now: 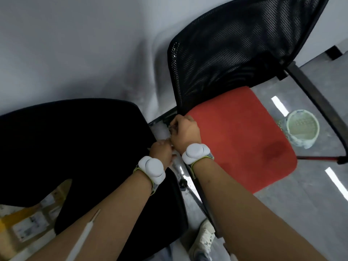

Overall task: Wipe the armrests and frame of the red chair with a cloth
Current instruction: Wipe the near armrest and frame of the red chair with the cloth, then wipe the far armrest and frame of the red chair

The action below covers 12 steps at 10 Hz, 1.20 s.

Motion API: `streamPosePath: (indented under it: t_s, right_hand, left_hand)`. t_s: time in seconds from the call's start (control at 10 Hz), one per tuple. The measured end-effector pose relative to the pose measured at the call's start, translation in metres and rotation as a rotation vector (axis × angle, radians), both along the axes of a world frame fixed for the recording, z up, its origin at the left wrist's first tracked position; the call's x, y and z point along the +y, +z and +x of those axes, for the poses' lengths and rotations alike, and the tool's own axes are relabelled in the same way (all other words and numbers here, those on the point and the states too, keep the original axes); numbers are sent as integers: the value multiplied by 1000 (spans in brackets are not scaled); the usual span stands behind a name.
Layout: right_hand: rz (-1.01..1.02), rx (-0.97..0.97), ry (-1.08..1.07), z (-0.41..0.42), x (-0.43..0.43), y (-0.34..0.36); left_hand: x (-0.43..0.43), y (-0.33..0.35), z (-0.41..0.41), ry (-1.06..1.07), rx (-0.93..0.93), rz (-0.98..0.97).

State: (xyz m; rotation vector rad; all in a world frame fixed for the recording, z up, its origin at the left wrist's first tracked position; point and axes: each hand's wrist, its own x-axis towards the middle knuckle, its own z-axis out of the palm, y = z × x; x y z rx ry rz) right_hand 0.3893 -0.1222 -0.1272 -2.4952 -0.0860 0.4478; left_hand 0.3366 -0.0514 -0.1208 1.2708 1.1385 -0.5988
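Setting: A person leans over a red chair (243, 136) standing beside a black chair (75, 147) on a glossy grey floor (301, 213), close to a pale wall (75, 44).
Red chair: Red padded seat, black mesh backrest (235, 53) and a dark metal frame (316, 95); it fills the right half of the view.
Left hand: The left hand (162, 150) is curled closed in the narrow gap between the two chairs, at the red seat's left edge; what it grips is hidden.
Right hand: The right hand (185, 131) is closed into a fist just beyond the left, touching it, pressed at the seat's rear left corner where the frame meets the backrest.
Cloth: Only a pale sliver (172, 129) shows by the right knuckles; whether this is the cloth cannot be told.
Wrists: Each wrist carries a white rounded device (194, 153) on a green-edged strap.
Floor: A pale bucket (301, 130) stands to the right of the red seat, behind the frame's leg; a white shoe (204, 240) shows near the bottom edge.
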Motion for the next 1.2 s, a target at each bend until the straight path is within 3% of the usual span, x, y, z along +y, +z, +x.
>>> streamPosePath:
  t_s: [0.1, 0.3, 0.5, 0.7, 0.8, 0.9, 1.0, 1.2]
  right_hand:
    - [23, -30, -19, 8, 4, -3]
    - [53, -63, 30, 7, 0, -7]
    - [78, -55, 216, 10, -23, -11]
    - [90, 64, 576, -16, -85, 7]
    - [11, 48, 581, -12, -148, 21]
    - [-6, 57, 488, 19, -236, 38]
    - [135, 57, 309, 60, -286, 56]
    - [313, -103, 16, 175, -376, 103]
  left_hand:
    - [-1, 3, 0, -1, 32, -74]
    - [-10, 13, -2, 205, 108, -151]
    - [-34, 21, 14, 263, 69, 146]
    - [-77, 46, 27, 325, 32, 439]
    - [-125, 67, 53, 471, 44, 333]
    - [-205, 92, 109, 438, 9, 54]
    - [-252, 121, 153, 258, -146, 22]
    - [-323, 155, 238, -231, -581, 270]
